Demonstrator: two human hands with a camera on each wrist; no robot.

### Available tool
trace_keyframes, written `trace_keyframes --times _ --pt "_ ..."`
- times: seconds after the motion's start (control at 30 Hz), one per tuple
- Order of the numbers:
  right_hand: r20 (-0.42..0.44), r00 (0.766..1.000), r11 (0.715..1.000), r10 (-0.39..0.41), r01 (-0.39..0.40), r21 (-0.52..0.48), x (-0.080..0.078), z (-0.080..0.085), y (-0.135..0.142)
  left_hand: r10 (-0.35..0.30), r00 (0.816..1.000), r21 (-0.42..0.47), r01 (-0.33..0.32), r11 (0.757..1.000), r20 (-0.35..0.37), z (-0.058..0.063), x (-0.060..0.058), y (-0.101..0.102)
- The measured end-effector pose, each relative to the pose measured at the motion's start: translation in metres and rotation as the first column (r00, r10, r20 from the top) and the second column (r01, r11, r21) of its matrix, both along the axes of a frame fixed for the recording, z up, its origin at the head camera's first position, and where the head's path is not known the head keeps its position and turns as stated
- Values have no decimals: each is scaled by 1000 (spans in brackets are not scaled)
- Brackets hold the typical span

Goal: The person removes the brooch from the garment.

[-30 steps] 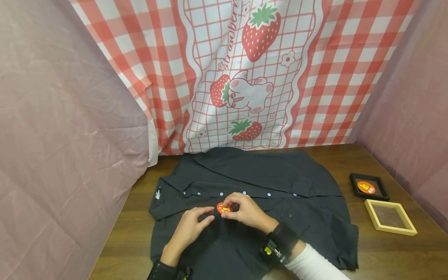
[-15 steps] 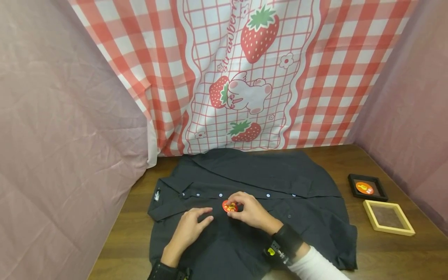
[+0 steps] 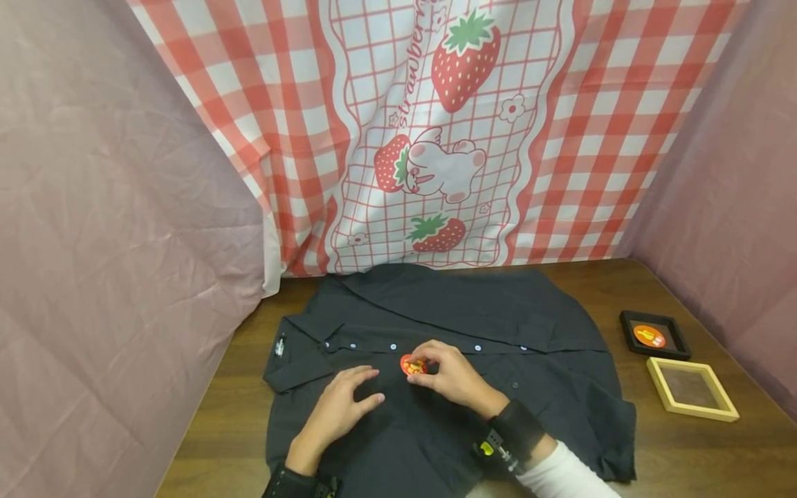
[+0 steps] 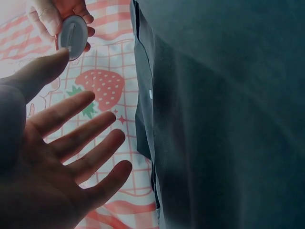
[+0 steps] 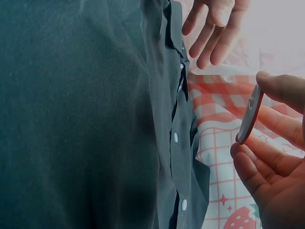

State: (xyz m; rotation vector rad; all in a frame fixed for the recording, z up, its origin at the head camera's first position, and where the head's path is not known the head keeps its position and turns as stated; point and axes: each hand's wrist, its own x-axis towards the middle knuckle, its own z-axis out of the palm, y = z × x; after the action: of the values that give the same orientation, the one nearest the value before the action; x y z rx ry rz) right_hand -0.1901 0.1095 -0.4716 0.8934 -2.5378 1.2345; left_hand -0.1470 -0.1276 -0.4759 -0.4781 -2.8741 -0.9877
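Note:
A round red pin badge (image 3: 412, 365) with a yellow design is pinched at its rim by my right hand (image 3: 456, 377), held above the dark shirt (image 3: 386, 422). Its grey back, with a pin bar, faces the left wrist camera as the badge (image 4: 72, 38) stays apart from the cloth. In the right wrist view, the badge (image 5: 250, 114) appears nearly edge-on between thumb and fingertips. My left hand (image 3: 336, 408) hovers over the shirt to the left of the badge, holding nothing. Its fingers (image 4: 90, 136) are spread and fairly straight in the left wrist view.
At the right of the wooden table (image 3: 672, 460), a black frame (image 3: 681, 346) bears an orange round badge (image 3: 649, 336). A pale wooden frame (image 3: 722, 391) lies in front of it. A strawberry-print checked cloth (image 3: 448, 159) hangs behind; pink cloth (image 3: 131, 228) hangs at both sides.
My right hand has shifted a little to the right with the badge, away from the left hand. The left hand has stayed nearly in place, its thumb slightly wider from the fingers.

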Motion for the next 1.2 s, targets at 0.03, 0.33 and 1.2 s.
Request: trace_keyframes --times 0.03,0.33,1.2 --pt "-3 1000 1000 -3 3 -4 0 0 0 9 1000 4 -9 1000 1 1 0 0" --pt "-70 997 998 -21 25 60 3 3 3 9 997 -10 -9 1000 71 2 -1 0" --pt "-65 994 993 -88 92 72 6 4 14 66 997 -42 -65 997 34 0 1 1"
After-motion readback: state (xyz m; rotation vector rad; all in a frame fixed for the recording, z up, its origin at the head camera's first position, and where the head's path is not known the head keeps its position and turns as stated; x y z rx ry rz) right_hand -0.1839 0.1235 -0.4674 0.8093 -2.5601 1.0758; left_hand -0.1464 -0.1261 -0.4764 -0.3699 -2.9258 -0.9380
